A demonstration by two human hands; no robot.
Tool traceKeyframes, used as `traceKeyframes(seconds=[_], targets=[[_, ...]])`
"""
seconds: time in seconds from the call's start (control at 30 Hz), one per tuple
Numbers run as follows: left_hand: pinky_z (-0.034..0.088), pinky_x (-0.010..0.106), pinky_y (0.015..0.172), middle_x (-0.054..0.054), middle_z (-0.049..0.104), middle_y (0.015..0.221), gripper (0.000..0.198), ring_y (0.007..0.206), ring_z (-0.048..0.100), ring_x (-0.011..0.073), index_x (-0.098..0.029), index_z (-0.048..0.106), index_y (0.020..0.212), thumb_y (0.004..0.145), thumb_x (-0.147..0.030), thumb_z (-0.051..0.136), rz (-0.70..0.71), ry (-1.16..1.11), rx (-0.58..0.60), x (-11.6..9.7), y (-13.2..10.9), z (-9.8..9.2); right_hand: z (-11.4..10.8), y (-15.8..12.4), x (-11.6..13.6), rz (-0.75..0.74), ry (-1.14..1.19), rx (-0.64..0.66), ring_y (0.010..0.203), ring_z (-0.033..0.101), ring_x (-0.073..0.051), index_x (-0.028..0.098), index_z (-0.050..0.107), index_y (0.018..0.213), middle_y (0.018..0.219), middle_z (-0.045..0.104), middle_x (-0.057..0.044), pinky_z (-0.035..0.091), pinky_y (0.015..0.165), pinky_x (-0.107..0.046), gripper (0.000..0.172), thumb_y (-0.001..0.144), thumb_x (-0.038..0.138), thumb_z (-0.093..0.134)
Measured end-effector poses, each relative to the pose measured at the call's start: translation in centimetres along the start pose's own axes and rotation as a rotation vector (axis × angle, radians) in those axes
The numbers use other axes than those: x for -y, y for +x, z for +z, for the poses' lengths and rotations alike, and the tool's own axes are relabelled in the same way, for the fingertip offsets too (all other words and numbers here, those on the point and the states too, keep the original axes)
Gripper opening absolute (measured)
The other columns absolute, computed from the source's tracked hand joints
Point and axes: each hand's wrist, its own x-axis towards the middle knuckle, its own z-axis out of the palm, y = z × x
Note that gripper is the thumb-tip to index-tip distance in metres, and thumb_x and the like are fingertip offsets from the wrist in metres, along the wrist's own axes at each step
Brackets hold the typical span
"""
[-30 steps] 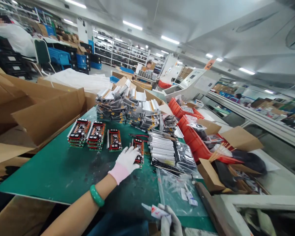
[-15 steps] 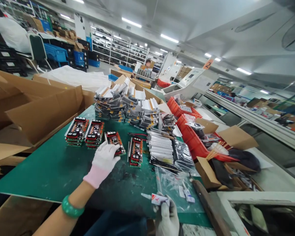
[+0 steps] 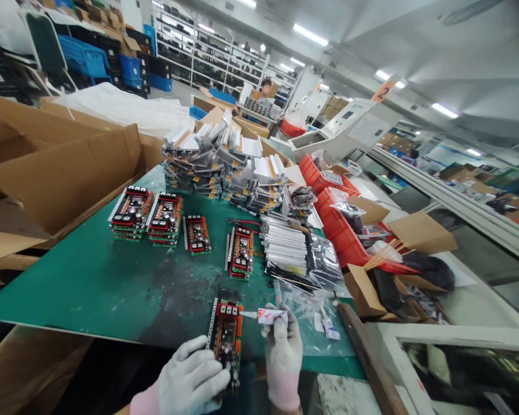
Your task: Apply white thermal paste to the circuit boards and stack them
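Head view.

Item 1: populated circuit board [image 3: 225, 340], metal rail along its left edge, at the near edge of the green work mat [image 3: 90, 294]. Long axis runs away from the wearer, far end leaning slightly left; the near end sits by the left hand.

Item 2: left hand [image 3: 190, 376], white glove, pink cuff, fingers closed on the board's near end, clamped.

Item 3: right hand [image 3: 283, 357], matching glove, fingers pinched together on a small white tube [image 3: 270, 316] with a red mark. The tube lies nearly crosswise, nozzle pointing left, tip just beside the board's upper right edge, not touching it.

Surroundings: four stacks of circuit boards [image 3: 132, 213] in a row beyond the hands; stacked aluminium heat sinks [image 3: 220, 161] behind them; a stack of aluminium rails [image 3: 283, 239] and black anti-static bags [image 3: 324, 259] to the right. A clear plastic bag [image 3: 305, 305] lies directly behind the tube. Further right, red plastic crates [image 3: 328, 222]; to the left, opened cardboard boxes [image 3: 56, 167].
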Motion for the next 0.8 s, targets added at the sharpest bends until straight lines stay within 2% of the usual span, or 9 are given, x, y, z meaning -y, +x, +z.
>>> traceKeyframes(seconds=[0.07, 0.13, 0.17, 0.23, 0.37, 0.43, 0.57, 0.8], targets=[[0.023, 0.037, 0.122, 0.002, 0.074, 0.100, 0.041, 0.103, 0.065, 0.0165, -0.021, 0.063, 0.115, 0.096, -0.054, 0.047, 0.001, 0.057, 0.046, 0.7, -0.5, 0.1, 0.4, 0.1, 0.0, -0.014, -0.036, 0.023, 0.054, 0.051, -0.009, 0.019, 0.061, 0.100, 0.091, 0.073, -0.006, 0.046, 0.051, -0.024, 0.043, 0.080, 0.056, 0.070], [0.020, 0.043, 0.122, 0.010, 0.068, 0.122, 0.064, 0.124, 0.056, 0.0246, -0.017, 0.058, 0.126, 0.089, -0.067, 0.047, -0.020, 0.141, 0.131, 1.0, -0.8, 0.0, 0.9, 0.2, 0.1, -0.046, -0.087, 0.040, 0.055, 0.051, -0.010, 0.018, 0.062, 0.096, 0.090, 0.073, -0.007, 0.046, 0.052, -0.024, 0.040, 0.083, 0.056, 0.067], [0.020, 0.045, 0.122, 0.012, 0.063, 0.130, 0.069, 0.130, 0.051, 0.0270, -0.015, 0.055, 0.130, 0.086, -0.069, 0.048, -0.039, 0.178, 0.174, 1.0, -0.9, 0.0, 1.1, 0.2, 0.2, -0.066, -0.114, 0.046, 0.056, 0.052, -0.010, 0.018, 0.062, 0.095, 0.091, 0.073, -0.007, 0.046, 0.053, -0.024, 0.039, 0.085, 0.055, 0.065], [0.021, 0.045, 0.121, 0.012, 0.059, 0.137, 0.067, 0.135, 0.046, 0.0277, -0.016, 0.053, 0.132, 0.084, -0.063, 0.053, -0.093, 0.216, 0.214, 0.8, -1.1, 0.0, 1.6, 0.1, 0.4, -0.116, -0.173, 0.059, 0.057, 0.053, -0.010, 0.018, 0.062, 0.097, 0.093, 0.072, -0.008, 0.047, 0.055, -0.026, 0.036, 0.088, 0.052, 0.061], [0.021, 0.043, 0.121, 0.010, 0.060, 0.135, 0.059, 0.134, 0.048, 0.0266, -0.019, 0.056, 0.128, 0.079, -0.051, 0.061, -0.104, 0.220, 0.217, 0.5, -1.5, 0.4, 2.4, 0.0, 0.8, -0.200, -0.292, 0.120, 0.062, 0.059, -0.013, 0.019, 0.063, 0.101, 0.098, 0.072, -0.007, 0.049, 0.060, -0.028, 0.029, 0.090, 0.046, 0.059], [0.021, 0.042, 0.121, 0.009, 0.063, 0.132, 0.057, 0.131, 0.050, 0.0261, -0.020, 0.058, 0.126, 0.078, -0.049, 0.062, -0.099, 0.209, 0.169, 0.5, -1.7, 0.8, 2.8, -0.1, 0.9, -0.235, -0.346, 0.154, 0.068, 0.063, -0.015, 0.019, 0.064, 0.101, 0.097, 0.072, -0.008, 0.050, 0.062, -0.029, 0.027, 0.089, 0.043, 0.059], [0.027, 0.042, 0.118, 0.007, 0.066, 0.127, 0.056, 0.127, 0.055, 0.0260, -0.022, 0.058, 0.126, 0.078, -0.051, 0.061, -0.160, 0.177, 0.061, 0.5, -2.0, 1.6, 3.7, -0.2, 1.5, -0.317, -0.440, 0.211, 0.076, 0.068, -0.018, 0.019, 0.066, 0.096, 0.092, 0.075, -0.007, 0.053, 0.068, -0.030, 0.020, 0.088, 0.035, 0.058], [0.027, 0.041, 0.118, 0.007, 0.067, 0.126, 0.054, 0.124, 0.057, 0.0260, -0.022, 0.061, 0.124, 0.079, -0.053, 0.063, -0.191, 0.125, 0.043, 0.3, -1.9, 1.7, 4.5, 0.0, 2.4, -0.384, -0.547, 0.307, 0.080, 0.071, -0.018, 0.020, 0.069, 0.095, 0.090, 0.076, -0.005, 0.055, 0.074, -0.031, 0.017, 0.086, 0.030, 0.058]])
